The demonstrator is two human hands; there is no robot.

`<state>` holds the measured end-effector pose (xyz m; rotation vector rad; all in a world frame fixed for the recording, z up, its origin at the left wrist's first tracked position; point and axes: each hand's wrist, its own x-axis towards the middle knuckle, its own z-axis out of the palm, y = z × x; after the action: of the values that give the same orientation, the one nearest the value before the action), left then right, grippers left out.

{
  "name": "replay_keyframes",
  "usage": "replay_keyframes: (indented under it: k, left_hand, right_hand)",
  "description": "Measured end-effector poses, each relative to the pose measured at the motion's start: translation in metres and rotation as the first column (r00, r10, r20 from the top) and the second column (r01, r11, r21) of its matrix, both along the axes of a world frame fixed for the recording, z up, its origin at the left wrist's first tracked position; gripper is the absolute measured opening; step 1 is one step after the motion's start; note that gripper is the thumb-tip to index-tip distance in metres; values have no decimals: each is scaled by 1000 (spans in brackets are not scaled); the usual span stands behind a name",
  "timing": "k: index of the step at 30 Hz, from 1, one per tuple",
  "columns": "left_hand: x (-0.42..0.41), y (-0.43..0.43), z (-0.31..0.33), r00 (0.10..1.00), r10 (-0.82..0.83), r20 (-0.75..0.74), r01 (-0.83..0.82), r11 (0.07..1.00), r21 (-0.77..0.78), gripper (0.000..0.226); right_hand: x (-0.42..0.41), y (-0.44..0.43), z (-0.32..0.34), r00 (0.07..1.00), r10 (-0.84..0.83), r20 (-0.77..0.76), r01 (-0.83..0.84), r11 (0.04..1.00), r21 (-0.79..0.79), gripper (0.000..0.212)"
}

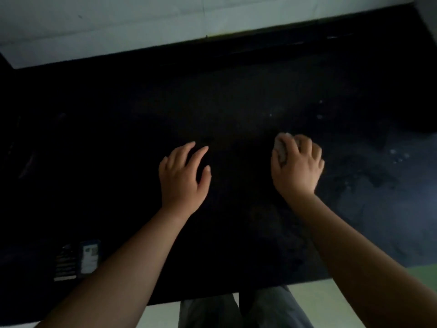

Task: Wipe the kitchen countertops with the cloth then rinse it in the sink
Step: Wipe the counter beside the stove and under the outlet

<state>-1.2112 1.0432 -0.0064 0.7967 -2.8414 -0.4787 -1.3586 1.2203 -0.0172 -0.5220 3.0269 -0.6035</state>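
A dark, almost black countertop fills most of the head view. My right hand presses down on it right of centre, fingers curled over a small pale cloth that shows only between thumb and forefinger. My left hand hovers or rests at the middle of the counter with its fingers spread and nothing in it. Wet smears and a few droplets glisten on the counter to the right of the cloth. No sink is in view.
A pale tiled wall runs along the back edge of the counter. Stickers or labels sit near the front left edge. Below the front edge I see my legs in grey trousers and a light floor.
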Motion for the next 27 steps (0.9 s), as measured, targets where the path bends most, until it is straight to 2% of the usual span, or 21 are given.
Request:
replay_keyframes:
  k: [3, 5, 7, 9, 12, 15, 17, 19, 21, 24, 27]
  left_hand:
    - [-47, 6, -12, 988, 130, 78, -131, 991, 16, 46]
    - [-59, 10, -23, 962, 244, 123, -245, 969, -8, 49]
    - [-59, 12, -29, 953, 273, 127, -268, 962, -57, 50]
    - [-58, 10, -32, 956, 271, 113, -265, 962, -66, 50]
    - [-60, 9, -31, 957, 272, 98, -266, 962, -63, 49]
    - [-60, 10, -29, 958, 272, 88, -267, 962, -65, 48]
    - [-60, 10, -28, 958, 271, 95, -265, 962, -68, 49]
    - [-61, 9, -28, 955, 275, 114, -269, 961, -64, 49]
    - [-62, 9, -27, 954, 276, 114, -270, 961, -61, 49]
    - [-61, 9, -26, 957, 274, 98, -268, 961, -66, 48]
    - [-62, 9, -28, 952, 289, 101, -284, 957, -61, 48]
  right_hand:
    - [-41, -48, 2, 999, 25, 22, -25, 1000, 7, 37]
    - [-38, -59, 3, 973, 231, 2, -231, 973, 21, 38]
    - [-24, -42, 2, 885, 464, -39, -462, 885, 53, 39]
    - [-19, -11, -1, 827, 556, -78, -552, 831, 67, 40]
    - [-47, 5, -4, 903, 425, -65, -423, 905, 50, 39]
    - [-88, -36, -5, 979, 205, -16, -205, 979, 20, 40]
    - [-102, -76, -5, 985, 174, -12, -174, 985, 2, 40]
    - [-102, -107, -6, 968, 251, -20, -250, 968, 24, 39]
    - [-89, -115, -5, 916, 401, -32, -399, 916, 51, 39]
    - [-64, -80, -6, 793, 607, -57, -605, 795, 44, 42]
    - [-60, -35, -9, 744, 662, -87, -660, 749, 59, 42]
